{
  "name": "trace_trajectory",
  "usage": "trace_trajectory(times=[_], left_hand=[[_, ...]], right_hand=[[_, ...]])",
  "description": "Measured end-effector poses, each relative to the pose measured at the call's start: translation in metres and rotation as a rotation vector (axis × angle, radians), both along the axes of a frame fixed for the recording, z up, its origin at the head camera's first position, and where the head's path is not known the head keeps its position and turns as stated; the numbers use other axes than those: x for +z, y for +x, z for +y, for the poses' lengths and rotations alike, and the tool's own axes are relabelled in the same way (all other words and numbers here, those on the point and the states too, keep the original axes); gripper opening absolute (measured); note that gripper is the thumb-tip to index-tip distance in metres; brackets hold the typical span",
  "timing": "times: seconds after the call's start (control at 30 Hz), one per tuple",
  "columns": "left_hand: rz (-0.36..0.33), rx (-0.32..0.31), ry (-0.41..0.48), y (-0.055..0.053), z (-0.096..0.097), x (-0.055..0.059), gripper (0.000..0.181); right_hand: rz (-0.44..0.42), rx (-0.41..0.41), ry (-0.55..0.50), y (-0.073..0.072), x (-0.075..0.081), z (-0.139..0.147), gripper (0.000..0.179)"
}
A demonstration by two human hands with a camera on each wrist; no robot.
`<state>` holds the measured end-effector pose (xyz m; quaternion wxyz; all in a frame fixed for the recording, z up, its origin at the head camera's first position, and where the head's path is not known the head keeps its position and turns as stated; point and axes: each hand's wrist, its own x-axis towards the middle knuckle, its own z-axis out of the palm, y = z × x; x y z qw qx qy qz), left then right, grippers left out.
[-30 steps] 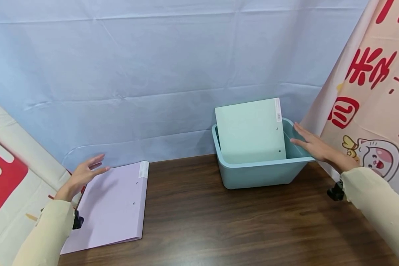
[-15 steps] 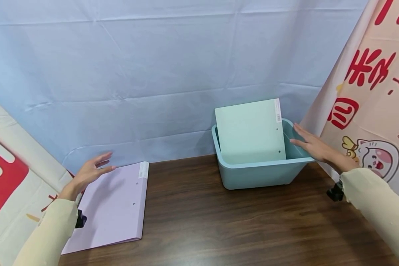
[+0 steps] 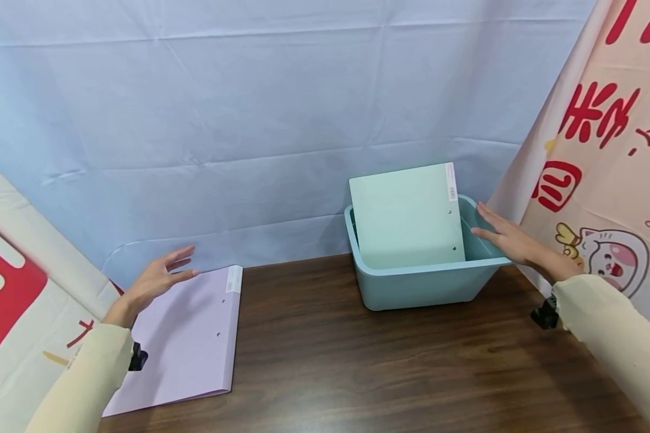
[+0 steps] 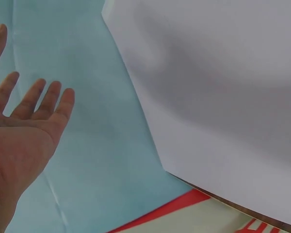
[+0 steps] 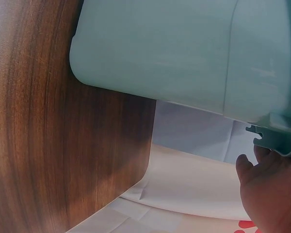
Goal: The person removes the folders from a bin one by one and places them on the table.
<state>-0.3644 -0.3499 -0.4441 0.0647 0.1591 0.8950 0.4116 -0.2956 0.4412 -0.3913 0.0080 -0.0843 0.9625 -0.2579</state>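
A lilac file folder [image 3: 195, 337] lies flat on the table at the left, a white label at its far right corner. My left hand [image 3: 157, 279] hovers over its far left part, fingers spread and holding nothing; the left wrist view shows the palm [image 4: 22, 145] beside the folder. At the right stands a blue-green plastic bin [image 3: 428, 291], with a mint-green folder [image 3: 406, 219] leaning upright in it. My right hand [image 3: 511, 240] holds the bin's right rim, thumb over the inside. In the right wrist view, fingertips [image 5: 243, 165] curl beneath the rim.
A brown wood-grain table [image 3: 325, 361] carries everything. Behind it hangs a pale blue cloth [image 3: 276, 120]. Printed cloths flank both sides, the right one [image 3: 606, 198] close behind my right hand and the left one [image 3: 27, 313] beside my left forearm.
My left hand has drifted rightward and slightly up over the lilac folder. My right hand stays on the bin's rim, and the bin and folders keep their places.
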Motion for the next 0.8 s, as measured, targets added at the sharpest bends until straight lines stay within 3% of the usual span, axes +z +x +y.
trace_trajectory(times=[0.8], left_hand=[[0.029,-0.097,0.062,0.001,0.046,0.017,0.08]], right_hand=[[-0.015,-0.005,-0.014,0.002,-0.001,0.0,0.085]])
